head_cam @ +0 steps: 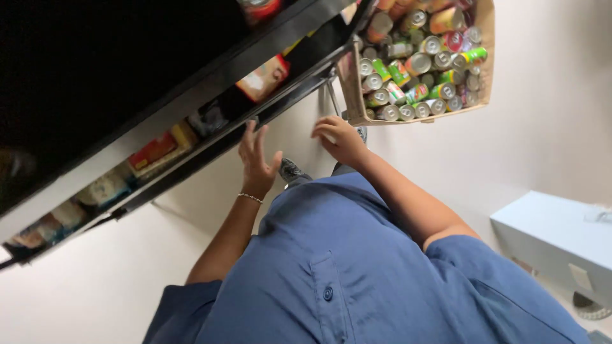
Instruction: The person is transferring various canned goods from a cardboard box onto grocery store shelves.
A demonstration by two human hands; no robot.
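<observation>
Both hands are empty right now, nothing gripped in either one. The left hand (257,160) is up with fingers spread wide open, palm toward the dark shelving unit (191,83), fingertips right by the front edge of the lower shelf, though I can't tell if they're actually touching the edge or just shy of it since the angle is steep. There's a thin bracelet (250,197) on that wrist. The right hand (341,140) is loosely curled, fingers bent down but not closed around anything, hanging just below the near rim of the cardboard box (357,95) and close to it without clearly touching. That box is crammed with drink cans (414,70), mostly silver tops showing, with green, red and orange sides mixed in, piled every which way. The box sits on the pale floor just past the end of the shelves. On the shelf near the left hand you can see a red and yellow packet (153,153) and a lighter carton (262,78) higher up, plus some blurry pale packages further along the row to the left. Between the two hands, down at floor level, a dark shoe (290,169) pokes out. The person is wearing a blue short-sleeved shirt (357,267) with a buttoned chest pocket. Off to the right, well away from all this, is a pale blue box-shaped thing (554,236) on the floor.
</observation>
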